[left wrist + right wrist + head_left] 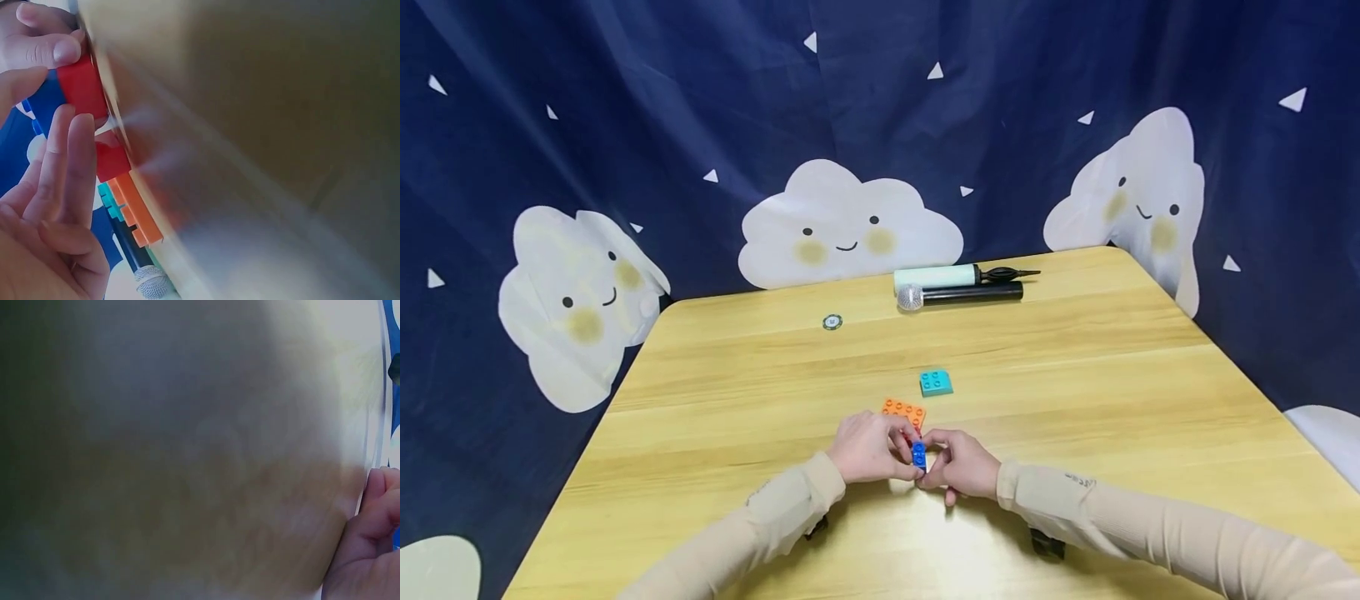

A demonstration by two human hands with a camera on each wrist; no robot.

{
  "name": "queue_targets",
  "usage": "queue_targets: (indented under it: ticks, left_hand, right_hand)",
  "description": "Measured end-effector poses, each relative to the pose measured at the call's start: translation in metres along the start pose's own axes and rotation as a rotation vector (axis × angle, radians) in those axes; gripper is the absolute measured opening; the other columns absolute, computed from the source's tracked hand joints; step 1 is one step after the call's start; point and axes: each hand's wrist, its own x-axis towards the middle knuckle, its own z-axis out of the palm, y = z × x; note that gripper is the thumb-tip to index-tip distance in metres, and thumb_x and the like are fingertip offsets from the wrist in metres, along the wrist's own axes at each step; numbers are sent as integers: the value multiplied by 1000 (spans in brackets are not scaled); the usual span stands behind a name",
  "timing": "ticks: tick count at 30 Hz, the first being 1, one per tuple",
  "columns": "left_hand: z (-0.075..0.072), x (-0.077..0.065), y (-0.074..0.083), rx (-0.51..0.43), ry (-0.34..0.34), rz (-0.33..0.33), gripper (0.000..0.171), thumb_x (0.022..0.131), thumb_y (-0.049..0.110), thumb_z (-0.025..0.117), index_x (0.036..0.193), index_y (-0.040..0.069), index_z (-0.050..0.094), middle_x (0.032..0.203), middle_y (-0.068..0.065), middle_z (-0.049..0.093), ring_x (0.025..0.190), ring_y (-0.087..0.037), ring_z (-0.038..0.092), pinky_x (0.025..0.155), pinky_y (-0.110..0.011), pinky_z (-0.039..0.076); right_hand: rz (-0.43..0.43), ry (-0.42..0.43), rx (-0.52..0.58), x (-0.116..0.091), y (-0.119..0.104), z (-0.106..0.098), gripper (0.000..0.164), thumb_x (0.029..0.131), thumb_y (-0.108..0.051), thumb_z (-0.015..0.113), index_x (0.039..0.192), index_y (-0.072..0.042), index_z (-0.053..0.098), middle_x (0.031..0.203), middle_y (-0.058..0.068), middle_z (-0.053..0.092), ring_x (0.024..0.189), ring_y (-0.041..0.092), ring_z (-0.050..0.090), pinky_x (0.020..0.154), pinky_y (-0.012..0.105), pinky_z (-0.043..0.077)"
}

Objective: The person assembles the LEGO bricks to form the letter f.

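A small blue toy building brick [918,454] with studs on top sits between the two hands. In the left wrist view the blue brick [45,103] is against a red brick [82,90] beneath it, close over the table. My left hand [868,450] pinches the blue brick from the left, its fingers spread along the side. From the right, my right hand [962,467] grips the stack, its thumb at the end of the red brick. Just beyond lie a second red brick [112,157] and an orange brick [904,410], partly hidden by the left hand. The right wrist view shows mostly blurred tabletop.
A teal brick [936,383] lies farther up the wooden table [737,400]. Near the back edge are a microphone [962,295], a pale green hand pump [936,277] and a round chip [832,322]. A dark blue curtain [700,100] with clouds hangs behind.
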Motion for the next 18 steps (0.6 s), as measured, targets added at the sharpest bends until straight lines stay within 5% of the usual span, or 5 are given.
queue_targets:
  ticks: [18]
  left_hand:
    - [5, 2, -4, -63, -9, -17, 28, 62, 36, 86, 84, 28, 70, 65, 23, 66, 60, 8, 52, 57, -19, 35]
  right_hand:
    - [1, -24, 14, 2, 0, 0, 45, 75, 3, 71, 118, 0, 58, 65, 7, 67, 38, 4, 52, 39, 16, 37]
